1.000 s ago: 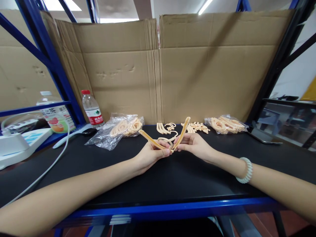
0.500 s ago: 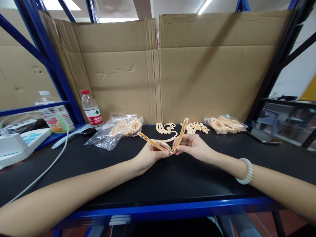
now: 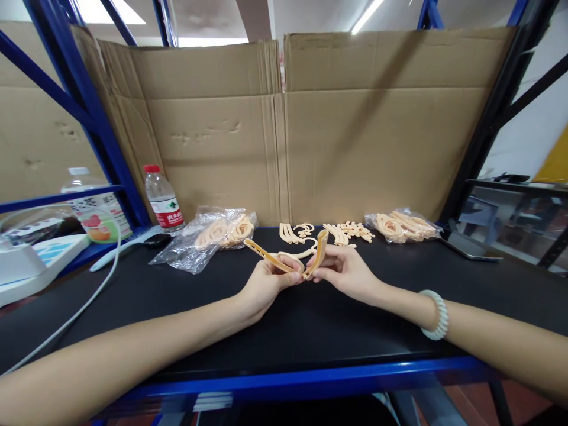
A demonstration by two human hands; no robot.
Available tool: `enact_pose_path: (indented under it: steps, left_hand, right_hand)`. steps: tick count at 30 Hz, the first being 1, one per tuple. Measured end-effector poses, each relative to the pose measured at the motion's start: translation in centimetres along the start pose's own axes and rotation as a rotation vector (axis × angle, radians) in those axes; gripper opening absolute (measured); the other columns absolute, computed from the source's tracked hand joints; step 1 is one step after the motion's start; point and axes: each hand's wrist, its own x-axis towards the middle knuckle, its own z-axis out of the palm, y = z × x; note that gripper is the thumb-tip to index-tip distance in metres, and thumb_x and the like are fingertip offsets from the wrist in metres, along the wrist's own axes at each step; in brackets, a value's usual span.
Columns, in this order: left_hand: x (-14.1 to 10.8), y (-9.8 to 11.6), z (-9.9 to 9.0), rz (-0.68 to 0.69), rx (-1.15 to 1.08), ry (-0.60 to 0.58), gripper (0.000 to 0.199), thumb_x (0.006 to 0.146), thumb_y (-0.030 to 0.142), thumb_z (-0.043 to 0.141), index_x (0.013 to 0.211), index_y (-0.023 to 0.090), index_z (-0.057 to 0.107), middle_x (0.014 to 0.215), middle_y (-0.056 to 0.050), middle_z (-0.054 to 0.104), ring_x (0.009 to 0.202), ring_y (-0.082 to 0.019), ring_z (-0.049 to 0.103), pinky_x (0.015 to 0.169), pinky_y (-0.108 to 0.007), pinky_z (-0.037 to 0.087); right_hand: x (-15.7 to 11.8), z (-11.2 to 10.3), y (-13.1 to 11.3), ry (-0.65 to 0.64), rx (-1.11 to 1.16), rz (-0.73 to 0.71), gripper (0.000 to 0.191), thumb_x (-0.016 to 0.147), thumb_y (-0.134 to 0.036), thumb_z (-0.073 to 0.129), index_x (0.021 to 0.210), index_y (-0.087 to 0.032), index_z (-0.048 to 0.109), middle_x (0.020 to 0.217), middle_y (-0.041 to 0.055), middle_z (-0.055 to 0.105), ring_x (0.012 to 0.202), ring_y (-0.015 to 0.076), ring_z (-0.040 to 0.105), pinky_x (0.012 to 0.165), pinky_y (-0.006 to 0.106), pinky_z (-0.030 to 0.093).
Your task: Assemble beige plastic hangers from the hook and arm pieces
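My left hand [image 3: 268, 284] pinches a thin curved wooden strip [image 3: 261, 251] that slants up to the left. In my right hand [image 3: 344, 269] is another curved wooden strip [image 3: 320, 251], which rises to the right. The lower ends of the two strips meet between my fingertips; whether they are joined cannot be made out. Behind my hands, several pale wooden pieces [image 3: 290, 233] and a long curved piece lie on the black table [image 3: 310, 331], with small scalloped pieces [image 3: 355, 229] to their right.
Clear plastic bags of wooden pieces lie at the back left [image 3: 222, 232] and back right [image 3: 402, 226]. A red-capped bottle [image 3: 165, 204], a brush [image 3: 128, 244], a white cable [image 3: 95, 293] and a power strip [image 3: 26, 272] are on the left. A phone [image 3: 470, 245] lies at right. Cardboard [image 3: 377, 130] stands behind.
The strip in my right hand has turned and its upper end now stands lower and further left. My right hand has shifted slightly left. The left strip has barely moved.
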Motion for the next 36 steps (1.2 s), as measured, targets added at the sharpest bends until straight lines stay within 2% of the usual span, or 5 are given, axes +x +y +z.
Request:
enact_pose_path:
  steps: [10, 14, 21, 30, 36]
  left_hand:
    - [-0.5, 0.7, 1.0, -0.093, -0.156, 0.137, 0.026, 0.054, 0.016, 0.084, 0.068, 0.013, 0.062, 0.070, 0.000, 0.065, 0.074, -0.013, 0.063, 0.083, -0.029, 0.050]
    - [-0.3, 0.5, 0.8, -0.115, -0.155, 0.162, 0.029, 0.058, 0.018, 0.084, 0.077, 0.011, 0.062, 0.078, -0.006, 0.069, 0.079, -0.016, 0.065, 0.082, -0.027, 0.052]
    - [0.3, 0.9, -0.3, -0.124, -0.082, 0.276, 0.021, 0.069, 0.013, 0.078, 0.079, 0.011, 0.060, 0.067, -0.002, 0.064, 0.061, -0.010, 0.063, 0.063, -0.019, 0.054]
    - [1.6, 1.8, -2.1, -0.093, -0.051, 0.406, 0.017, 0.069, 0.012, 0.072, 0.077, 0.013, 0.057, 0.058, 0.000, 0.059, 0.057, -0.010, 0.061, 0.058, -0.020, 0.050]
    - [2.9, 2.1, -4.2, -0.097, 0.123, 0.313, 0.021, 0.063, 0.017, 0.074, 0.075, 0.013, 0.058, 0.060, 0.000, 0.060, 0.060, -0.011, 0.060, 0.062, -0.022, 0.049]
  right_hand:
    - [-0.3, 1.2, -0.5, 0.093, -0.115, -0.068, 0.020, 0.079, -0.034, 0.069, 0.082, -0.016, 0.062, 0.076, 0.0055, 0.067, 0.072, 0.0202, 0.067, 0.068, 0.033, 0.056]
    - [0.1, 0.9, -0.2, 0.073, -0.024, -0.015, 0.024, 0.076, -0.035, 0.073, 0.085, -0.016, 0.060, 0.076, 0.0045, 0.066, 0.074, 0.0198, 0.066, 0.057, 0.027, 0.056]
    - [1.2, -3.5, -1.0, 0.070, 0.095, 0.062, 0.031, 0.066, -0.032, 0.081, 0.081, -0.016, 0.059, 0.077, 0.0022, 0.061, 0.064, 0.0140, 0.062, 0.050, 0.023, 0.055]
    - [1.7, -9.6, -1.5, -0.251, -0.610, 0.016, 0.019, 0.072, -0.033, 0.072, 0.076, -0.016, 0.064, 0.074, 0.0029, 0.065, 0.068, 0.0160, 0.061, 0.060, 0.027, 0.048]
    - [1.9, -11.8, -1.6, -0.362, -0.854, 0.001, 0.010, 0.075, -0.026, 0.064, 0.077, -0.017, 0.069, 0.077, 0.0027, 0.067, 0.069, 0.0157, 0.060, 0.060, 0.026, 0.044]
